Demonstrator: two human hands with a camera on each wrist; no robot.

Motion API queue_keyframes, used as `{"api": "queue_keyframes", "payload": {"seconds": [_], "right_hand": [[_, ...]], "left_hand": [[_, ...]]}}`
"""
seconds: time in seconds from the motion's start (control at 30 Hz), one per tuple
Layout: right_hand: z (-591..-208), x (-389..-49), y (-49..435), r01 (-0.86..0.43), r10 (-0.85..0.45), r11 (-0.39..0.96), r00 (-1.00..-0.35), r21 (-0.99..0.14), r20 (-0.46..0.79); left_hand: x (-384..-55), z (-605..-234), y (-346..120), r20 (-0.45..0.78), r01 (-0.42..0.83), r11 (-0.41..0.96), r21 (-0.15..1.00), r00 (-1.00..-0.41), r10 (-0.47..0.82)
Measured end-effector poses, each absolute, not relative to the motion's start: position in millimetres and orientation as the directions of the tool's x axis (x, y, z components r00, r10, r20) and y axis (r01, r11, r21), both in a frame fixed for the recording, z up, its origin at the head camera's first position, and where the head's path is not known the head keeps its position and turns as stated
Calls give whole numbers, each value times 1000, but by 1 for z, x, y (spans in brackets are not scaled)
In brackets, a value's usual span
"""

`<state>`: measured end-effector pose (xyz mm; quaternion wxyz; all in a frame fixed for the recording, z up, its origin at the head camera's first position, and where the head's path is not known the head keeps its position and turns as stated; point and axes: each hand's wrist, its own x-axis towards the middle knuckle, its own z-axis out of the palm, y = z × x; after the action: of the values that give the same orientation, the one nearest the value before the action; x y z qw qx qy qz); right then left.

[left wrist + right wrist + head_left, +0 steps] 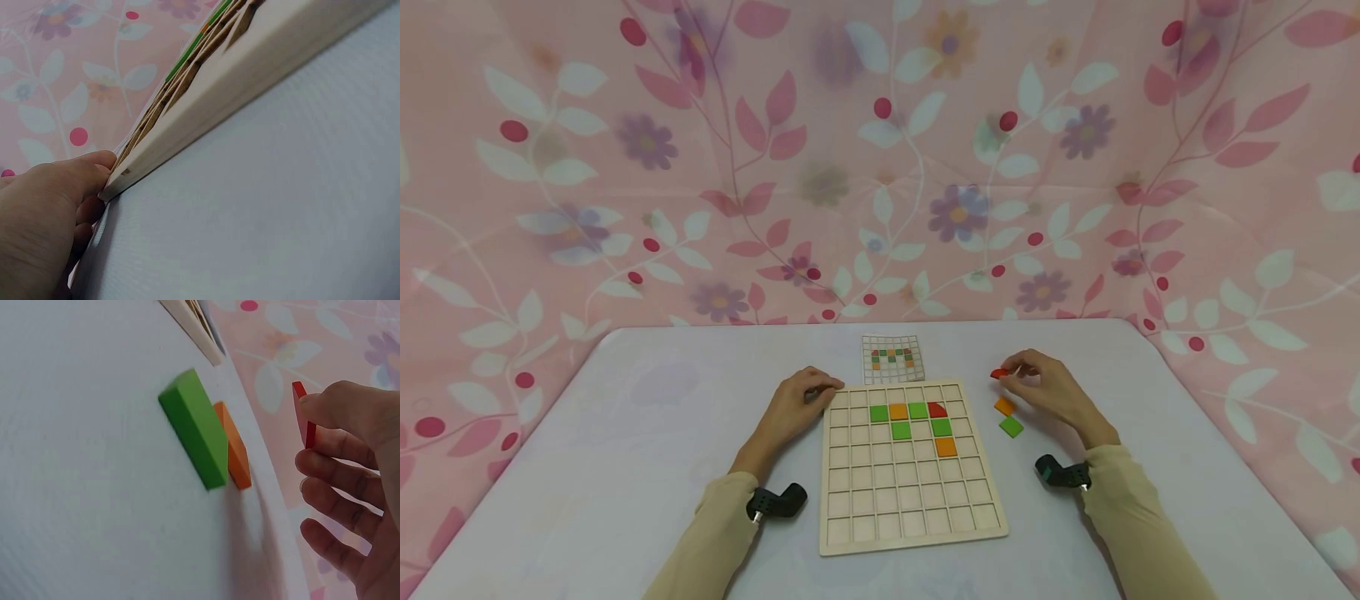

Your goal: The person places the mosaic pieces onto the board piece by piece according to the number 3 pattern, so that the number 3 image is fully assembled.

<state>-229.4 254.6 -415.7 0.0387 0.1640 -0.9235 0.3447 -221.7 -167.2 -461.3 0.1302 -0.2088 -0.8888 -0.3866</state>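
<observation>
A wooden grid board (889, 503) lies flat on the table, with several green and orange tiles and one red tile (937, 410) in its upper rows. At its far left corner my left hand (796, 410) holds the edge; the left wrist view shows thumb and fingers around that corner. Off the board's right side, my right hand (1051, 395) pinches a small red tile (304, 417) between thumb and index finger, above the table, the other fingers loosely bent. Below that hand lie a loose orange tile (1004, 407) and a green tile (1011, 427), close together.
A printed card (891, 342) with a coloured grid pattern lies just behind the board. White cloth covers the table (655, 450), and a pink floral curtain (880, 167) hangs behind it. Each wrist wears a small black camera (781, 502).
</observation>
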Motion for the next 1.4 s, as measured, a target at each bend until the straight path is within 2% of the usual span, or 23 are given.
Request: {"api": "queue_keyframes", "payload": {"seconds": [1.17,1.4], "right_hand": [[-397,-214,186,-515,-414,665,-857,-540,307],[-396,-211,171,-521,-440,630,-851,-576,289]], "left_hand": [[-221,-461,-167,404,487,601,634,-871,280],[-221,-459,-167,407,485,604,632,-871,274]]}}
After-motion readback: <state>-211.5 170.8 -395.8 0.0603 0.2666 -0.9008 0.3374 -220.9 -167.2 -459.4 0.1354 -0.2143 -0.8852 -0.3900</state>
